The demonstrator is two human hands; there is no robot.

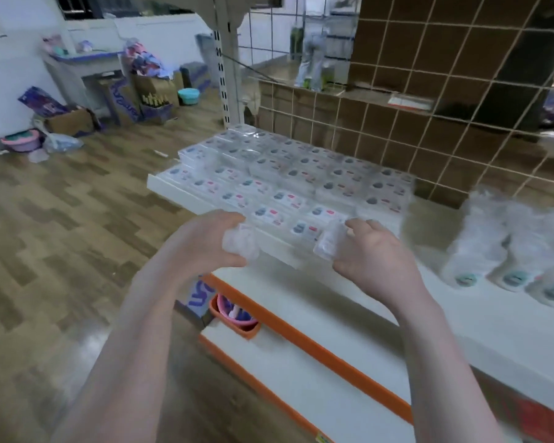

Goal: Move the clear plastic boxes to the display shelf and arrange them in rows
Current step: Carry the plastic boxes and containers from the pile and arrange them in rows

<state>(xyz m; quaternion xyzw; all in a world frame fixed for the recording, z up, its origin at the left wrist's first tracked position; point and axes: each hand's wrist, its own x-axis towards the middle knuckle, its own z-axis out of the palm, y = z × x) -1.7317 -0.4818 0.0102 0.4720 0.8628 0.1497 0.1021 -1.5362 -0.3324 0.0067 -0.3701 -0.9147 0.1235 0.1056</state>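
Observation:
Several clear plastic boxes point(288, 174) with small coloured labels lie in rows, partly stacked, on a white display shelf point(173, 188). My left hand point(205, 241) grips a crumpled piece of clear plastic wrap point(240, 243) just in front of the shelf's near edge. My right hand point(378, 251) holds one clear box point(330, 239) upright at the near right end of the front row. The frame is blurred by motion.
Wrapped packs of clear boxes point(506, 254) lie on the white shelf to the right. Lower white shelves with orange edges point(301, 334) sit below, with an orange basket point(237, 318). A wire grid backs the shelf. Cardboard cartons point(74, 121) stand on the wooden floor at the left.

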